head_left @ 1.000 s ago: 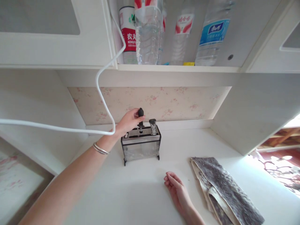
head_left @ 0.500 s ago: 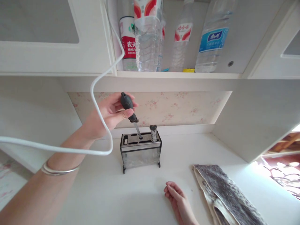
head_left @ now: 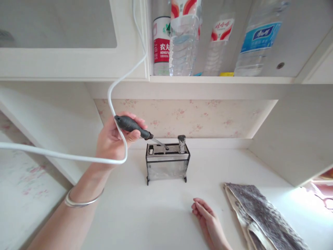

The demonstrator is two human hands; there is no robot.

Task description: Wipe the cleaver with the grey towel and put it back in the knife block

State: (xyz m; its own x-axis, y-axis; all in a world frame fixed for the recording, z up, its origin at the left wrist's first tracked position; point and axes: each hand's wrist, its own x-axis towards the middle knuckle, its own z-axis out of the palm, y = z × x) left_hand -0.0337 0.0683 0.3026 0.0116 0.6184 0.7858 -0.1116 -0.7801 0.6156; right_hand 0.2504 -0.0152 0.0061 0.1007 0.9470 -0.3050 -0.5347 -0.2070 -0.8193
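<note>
My left hand (head_left: 116, 136) is wrapped round the black handle of a sharpening steel (head_left: 132, 126). Its thin metal rod slants down to the right, the tip at a round hole in the top of the knife block (head_left: 168, 158). The block has a slotted metal top, see-through sides and black feet. A worn, grey-black handle (head_left: 181, 144) sticks up from its right end. Lower right, my right hand (head_left: 206, 215) is loosely closed above the white counter, with nothing visible in it. Whether it touches the counter I cannot tell.
A white cable (head_left: 110, 93) hangs down in front of my left hand. To the right a folded grey-brown cloth (head_left: 256, 205) lies on the counter (head_left: 161, 215). Overhead, several plastic bottles (head_left: 183, 45) stand on an open cabinet shelf (head_left: 221, 80).
The sharpening steel has tilted from steep to much flatter, its handle swinging down and left with my left hand. My right hand stays closed. The whole view has shifted slightly.
</note>
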